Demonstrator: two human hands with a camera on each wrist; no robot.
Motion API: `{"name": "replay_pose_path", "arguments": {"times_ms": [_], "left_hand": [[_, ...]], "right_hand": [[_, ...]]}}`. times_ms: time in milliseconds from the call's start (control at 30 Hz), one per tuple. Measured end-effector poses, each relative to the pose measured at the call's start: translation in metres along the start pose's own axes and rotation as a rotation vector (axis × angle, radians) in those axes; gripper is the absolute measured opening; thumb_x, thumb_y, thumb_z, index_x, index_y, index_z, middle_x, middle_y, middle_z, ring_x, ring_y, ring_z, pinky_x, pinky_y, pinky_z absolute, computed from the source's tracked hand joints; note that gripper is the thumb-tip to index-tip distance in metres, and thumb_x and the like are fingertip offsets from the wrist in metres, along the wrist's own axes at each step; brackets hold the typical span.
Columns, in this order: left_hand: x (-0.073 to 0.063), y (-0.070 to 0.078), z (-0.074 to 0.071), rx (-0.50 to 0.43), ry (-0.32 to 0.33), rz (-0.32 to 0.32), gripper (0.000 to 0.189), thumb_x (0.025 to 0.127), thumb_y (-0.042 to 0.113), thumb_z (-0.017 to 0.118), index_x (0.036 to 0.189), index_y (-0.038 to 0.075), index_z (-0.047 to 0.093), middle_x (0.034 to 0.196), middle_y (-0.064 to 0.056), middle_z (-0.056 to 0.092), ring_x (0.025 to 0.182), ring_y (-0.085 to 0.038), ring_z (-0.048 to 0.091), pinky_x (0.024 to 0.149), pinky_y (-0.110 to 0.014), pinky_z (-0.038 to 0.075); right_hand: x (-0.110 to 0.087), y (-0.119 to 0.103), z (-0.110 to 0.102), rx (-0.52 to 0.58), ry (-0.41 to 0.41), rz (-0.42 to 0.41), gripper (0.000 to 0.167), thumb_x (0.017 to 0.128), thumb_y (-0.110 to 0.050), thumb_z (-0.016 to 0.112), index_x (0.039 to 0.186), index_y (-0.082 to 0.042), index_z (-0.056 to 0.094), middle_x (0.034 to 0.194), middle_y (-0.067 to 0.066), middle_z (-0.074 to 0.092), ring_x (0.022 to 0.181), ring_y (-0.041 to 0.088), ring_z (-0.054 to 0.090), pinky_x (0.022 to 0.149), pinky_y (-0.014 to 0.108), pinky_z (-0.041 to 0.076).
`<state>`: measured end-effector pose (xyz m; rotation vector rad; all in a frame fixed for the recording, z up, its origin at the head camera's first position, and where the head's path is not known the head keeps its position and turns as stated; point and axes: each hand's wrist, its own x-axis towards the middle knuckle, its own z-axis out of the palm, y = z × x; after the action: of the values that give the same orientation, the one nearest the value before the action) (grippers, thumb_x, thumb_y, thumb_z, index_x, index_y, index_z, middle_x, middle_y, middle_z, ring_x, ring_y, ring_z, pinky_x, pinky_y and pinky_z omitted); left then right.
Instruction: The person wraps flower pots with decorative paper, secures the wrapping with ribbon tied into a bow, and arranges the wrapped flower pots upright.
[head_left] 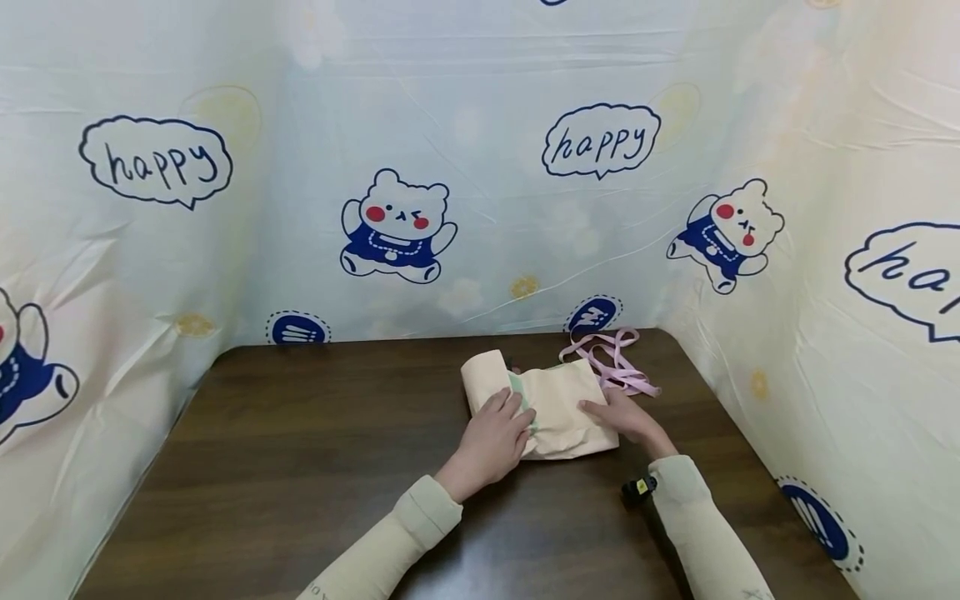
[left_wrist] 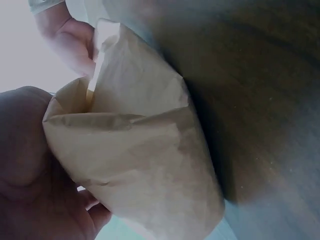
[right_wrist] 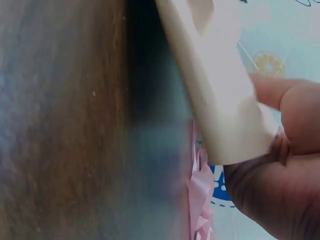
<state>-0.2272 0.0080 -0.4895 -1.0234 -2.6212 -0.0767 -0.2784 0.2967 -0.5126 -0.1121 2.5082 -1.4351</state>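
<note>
A cream paper bag (head_left: 562,400), folded or rolled over at its left end, lies on the table with a pale green band partly covered by fingers. My left hand (head_left: 491,437) rests on top of it near the roll, fingers spread and slightly bent. From above, that same hand (left_wrist: 30,170) touches the bag (left_wrist: 140,155) in the left wrist view, where a fold gapes. At the right end, my right hand (head_left: 626,412) pinches the edge, thumb on top. The right wrist view shows this hand (right_wrist: 290,165) gripping the bag's corner (right_wrist: 225,110); some fingers are hidden.
A pink-lilac ribbon (head_left: 618,362) lies loosely looped at the table's back right, just beyond my right hand. The dark wooden table (head_left: 315,450) is bordered at the back and sides by a printed cloth (head_left: 495,250). A small black device (head_left: 639,490) sits at my right wrist.
</note>
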Motion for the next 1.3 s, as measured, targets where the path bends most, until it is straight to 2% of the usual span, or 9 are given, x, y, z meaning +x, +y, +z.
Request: {"name": "replay_pose_path", "arguments": {"times_ms": [167,267,367,467,600,700,900,1100,1300], "left_hand": [[0.001,0.000,0.003,-0.003,0.001,-0.003,0.026,0.106,0.029,0.050,0.124,0.022,0.067,0.136,-0.010,0.057,0.134,-0.031,0.048,0.115,-0.041,0.039],[0.002,0.001,0.003,0.010,-0.007,-0.005,0.026,0.106,0.029,0.050,0.122,0.022,0.068,0.135,-0.010,0.057,0.133,-0.031,0.049,0.115,-0.041,0.038],[0.004,0.004,0.001,0.012,-0.017,-0.008,0.024,0.104,0.029,0.051,0.120,0.021,0.069,0.132,-0.009,0.058,0.133,-0.030,0.049,0.116,-0.040,0.037],[0.006,0.006,0.001,0.011,-0.031,-0.014,0.022,0.104,0.028,0.052,0.116,0.021,0.069,0.129,-0.007,0.058,0.132,-0.029,0.048,0.116,-0.039,0.036],[0.007,0.007,0.002,0.016,-0.050,-0.018,0.021,0.103,0.029,0.052,0.114,0.021,0.069,0.127,-0.007,0.058,0.134,-0.029,0.047,0.117,-0.039,0.036],[0.006,0.006,0.003,0.012,-0.059,-0.026,0.024,0.104,0.029,0.051,0.119,0.020,0.068,0.129,-0.006,0.057,0.136,-0.029,0.046,0.118,-0.039,0.035],[0.004,0.004,0.002,0.006,-0.061,-0.038,0.031,0.105,0.030,0.049,0.130,0.018,0.064,0.134,-0.007,0.056,0.138,-0.030,0.045,0.119,-0.039,0.033],[0.003,0.004,0.001,0.014,-0.060,-0.039,0.034,0.106,0.030,0.048,0.133,0.016,0.062,0.134,-0.007,0.056,0.139,-0.030,0.044,0.119,-0.039,0.033],[0.006,0.007,0.003,0.040,-0.053,-0.027,0.032,0.106,0.030,0.048,0.130,0.015,0.062,0.131,-0.006,0.057,0.138,-0.029,0.044,0.119,-0.038,0.032]], "right_hand": [[-0.004,-0.010,0.002,-0.013,0.076,0.021,0.024,0.099,-0.018,0.066,0.101,0.006,0.064,0.069,0.001,0.056,0.058,0.013,0.055,0.055,0.027,0.046],[-0.007,-0.021,0.004,-0.052,0.124,-0.014,0.021,0.096,-0.016,0.067,0.083,0.001,0.062,0.060,-0.002,0.049,0.052,0.011,0.049,0.051,0.026,0.042],[-0.008,-0.031,0.007,-0.099,0.159,-0.068,0.033,0.094,-0.013,0.068,0.066,-0.007,0.053,0.053,-0.006,0.041,0.047,0.009,0.042,0.047,0.026,0.037],[-0.012,-0.039,0.010,-0.147,0.180,-0.109,0.044,0.094,-0.012,0.068,0.057,-0.012,0.043,0.049,-0.009,0.033,0.043,0.009,0.035,0.044,0.025,0.032],[-0.017,-0.050,0.014,-0.177,0.174,-0.177,0.047,0.097,-0.016,0.068,0.055,-0.014,0.046,0.048,-0.012,0.030,0.043,0.006,0.032,0.045,0.023,0.029],[-0.022,-0.055,0.013,-0.137,0.115,-0.219,0.049,0.100,-0.020,0.065,0.056,-0.012,0.046,0.049,-0.012,0.028,0.044,0.006,0.028,0.044,0.023,0.026],[-0.026,-0.050,0.009,-0.101,-0.009,-0.129,0.042,0.104,-0.026,0.059,0.067,-0.006,0.054,0.055,-0.006,0.042,0.047,0.008,0.038,0.046,0.025,0.035],[-0.023,-0.040,0.012,-0.111,0.021,-0.093,0.030,0.101,-0.010,0.057,0.072,-0.002,0.058,0.056,-0.005,0.041,0.047,0.009,0.041,0.047,0.025,0.036],[-0.024,-0.048,0.019,-0.192,0.075,-0.125,0.035,0.100,-0.009,0.057,0.065,-0.007,0.053,0.056,-0.005,0.039,0.047,0.009,0.039,0.047,0.024,0.034]]}}
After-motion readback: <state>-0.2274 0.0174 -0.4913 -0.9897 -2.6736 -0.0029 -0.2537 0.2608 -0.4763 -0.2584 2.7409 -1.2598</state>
